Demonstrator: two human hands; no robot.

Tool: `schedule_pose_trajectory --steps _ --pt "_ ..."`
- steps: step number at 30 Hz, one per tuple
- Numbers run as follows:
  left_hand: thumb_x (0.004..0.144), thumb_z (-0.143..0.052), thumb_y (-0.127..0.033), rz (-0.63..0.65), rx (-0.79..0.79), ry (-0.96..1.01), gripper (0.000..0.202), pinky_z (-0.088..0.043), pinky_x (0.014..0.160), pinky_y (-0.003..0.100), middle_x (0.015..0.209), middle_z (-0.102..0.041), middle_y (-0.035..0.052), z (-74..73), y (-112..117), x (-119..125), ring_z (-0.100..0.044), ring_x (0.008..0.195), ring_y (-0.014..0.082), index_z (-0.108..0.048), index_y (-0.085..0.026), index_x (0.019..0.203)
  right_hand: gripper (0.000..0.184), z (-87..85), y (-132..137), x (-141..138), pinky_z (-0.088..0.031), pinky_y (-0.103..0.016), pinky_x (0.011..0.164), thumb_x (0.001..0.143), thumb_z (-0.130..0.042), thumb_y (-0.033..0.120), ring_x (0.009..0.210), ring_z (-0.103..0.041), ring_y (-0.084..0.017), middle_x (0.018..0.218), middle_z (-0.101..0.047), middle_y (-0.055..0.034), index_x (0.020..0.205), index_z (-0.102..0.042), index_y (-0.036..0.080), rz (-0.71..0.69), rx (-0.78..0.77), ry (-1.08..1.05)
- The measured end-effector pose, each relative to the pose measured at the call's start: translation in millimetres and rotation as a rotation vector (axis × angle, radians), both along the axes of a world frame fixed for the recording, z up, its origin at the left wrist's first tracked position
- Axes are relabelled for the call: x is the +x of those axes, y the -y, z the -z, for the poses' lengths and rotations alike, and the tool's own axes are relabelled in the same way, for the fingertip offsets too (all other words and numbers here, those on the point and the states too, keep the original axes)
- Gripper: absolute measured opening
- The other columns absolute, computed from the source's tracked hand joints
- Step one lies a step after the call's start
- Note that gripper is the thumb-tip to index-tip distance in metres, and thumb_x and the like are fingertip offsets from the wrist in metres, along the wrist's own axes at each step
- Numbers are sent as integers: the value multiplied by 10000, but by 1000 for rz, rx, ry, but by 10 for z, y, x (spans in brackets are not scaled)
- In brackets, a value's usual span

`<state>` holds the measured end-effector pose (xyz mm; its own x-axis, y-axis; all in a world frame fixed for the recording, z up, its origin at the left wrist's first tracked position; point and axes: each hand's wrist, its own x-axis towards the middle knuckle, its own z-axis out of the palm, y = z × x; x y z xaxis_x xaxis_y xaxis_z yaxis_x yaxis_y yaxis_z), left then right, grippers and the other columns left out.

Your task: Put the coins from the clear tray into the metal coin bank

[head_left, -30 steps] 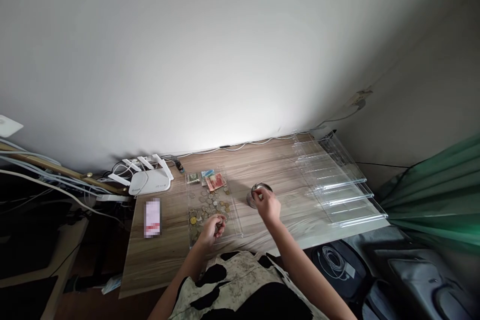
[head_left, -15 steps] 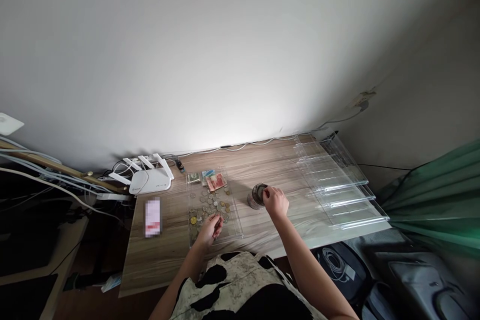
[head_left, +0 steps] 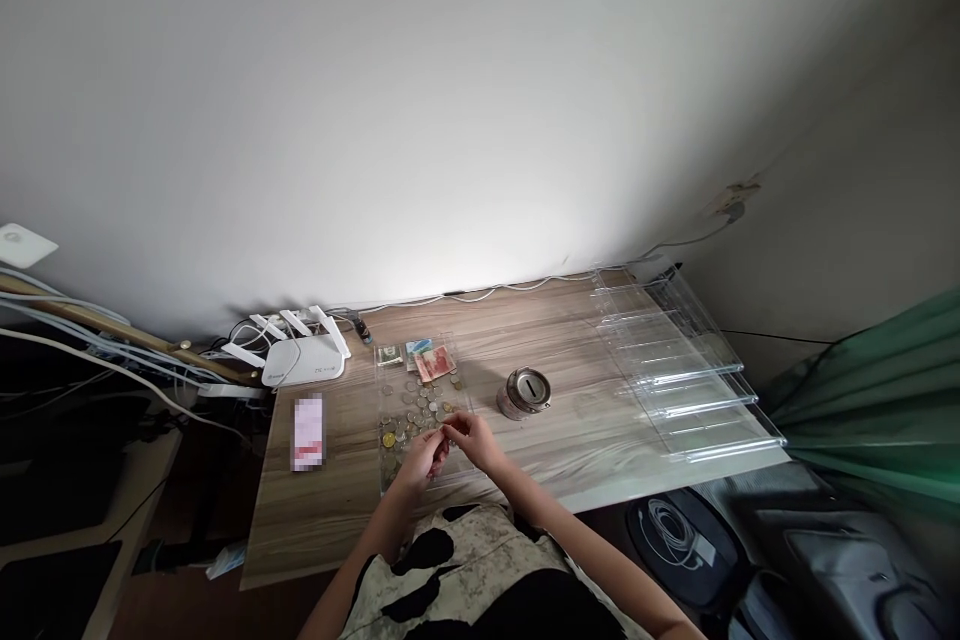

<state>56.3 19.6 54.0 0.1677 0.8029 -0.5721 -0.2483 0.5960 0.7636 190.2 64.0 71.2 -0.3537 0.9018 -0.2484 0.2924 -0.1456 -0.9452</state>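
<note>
A clear shallow tray (head_left: 470, 465) lies on the wooden desk (head_left: 337, 510), scattered with several coins (head_left: 416, 412) and a few banknotes (head_left: 431, 361) at its far end. My left hand (head_left: 425, 457) hovers over the tray's near part, fingers curled around coins. My right hand (head_left: 470, 438) meets it from the right, fingertips pinching at something small by the left hand's fingers. A round metal coin tin (head_left: 524, 392) with a slot in its lid stands to the right of the tray, untouched.
A white router (head_left: 301, 358) with cables sits at the desk's back left, a small blurred card (head_left: 307, 431) in front of it. Several stacked clear trays (head_left: 675, 360) fill the right end. Green fabric (head_left: 877, 400) and bags lie beyond the desk's right edge.
My right hand left the coin tin and swung left to join my left hand over the tray. The left hand stayed over the tray's near part.
</note>
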Motion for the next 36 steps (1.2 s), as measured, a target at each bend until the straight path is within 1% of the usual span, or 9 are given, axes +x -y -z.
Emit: schedule_pose_trajectory --steps 5,8,12,14,17,22,27,31,36 --pt "736 -548 -636 13 -33 89 466 -97 401 216 486 -375 -74 45 58 -40 -181 357 27 -431 -197 632 228 -30 -3 -59 -426 -233 535 698 -685 381 578 -574 -137 629 -648 -10 742 -650 160 -33 -81 11" --pt "756 -538 -556 -32 -51 146 381 -138 406 217 552 -440 -49 -39 38 -30 -229 382 36 -489 -184 692 125 -254 -70 82 -425 -231 587 755 -614 284 614 -588 -136 672 -670 -12 785 -679 182 52 138 217" --pt "701 -620 -448 -62 -63 173 296 -191 414 216 599 -465 -34 -152 -11 -44 -291 424 52 -554 -174 789 217 -466 -240 523 -409 -231 640 849 -499 299 734 -599 -145 851 -694 -30 920 -686 214 363 425 553" --pt "680 -651 -447 -55 -37 171 312 -190 414 213 616 -473 -27 -156 -14 -67 -299 435 52 -564 -174 803 220 -479 -323 785 -388 -232 635 859 -491 290 775 -593 -154 877 -691 -40 938 -679 209 464 460 696" --pt "663 -674 -497 -35 -18 140 378 -164 411 209 633 -482 -22 -110 4 -85 -282 434 45 -571 -169 820 188 -425 -385 1090 -346 -232 608 847 -501 223 837 -577 -165 871 -686 -46 915 -676 201 455 457 855" --pt "659 -647 -637 -15 -12 82 504 -134 405 210 590 -444 -46 -42 23 -71 -209 410 23 -547 -157 779 170 -320 -375 1232 -291 -241 559 835 -520 188 871 -547 -175 841 -678 -47 851 -688 209 403 434 963" --pt "661 -624 -676 -10 -27 48 519 -111 407 217 565 -405 -64 -49 17 -107 -177 409 20 -502 -175 720 218 -326 -360 1139 -343 -247 600 865 -492 259 867 -547 -190 876 -681 -61 893 -701 203 436 538 886" --pt "664 -606 -688 4 -27 21 519 -110 415 220 536 -373 -71 -74 20 -122 -170 404 22 -471 -187 659 289 -351 -227 848 -413 -260 701 885 -442 307 855 -580 -186 924 -685 -83 955 -696 189 374 587 600" --pt "703 -572 -667 77 3 11 497 -120 427 227 494 -344 -77 -131 16 -69 -204 399 36 -472 -185 637 367 -180 -17 258 -406 -248 540 837 -490 476 584 -544 -144 699 -662 -45 809 -694 171 29 142 126"
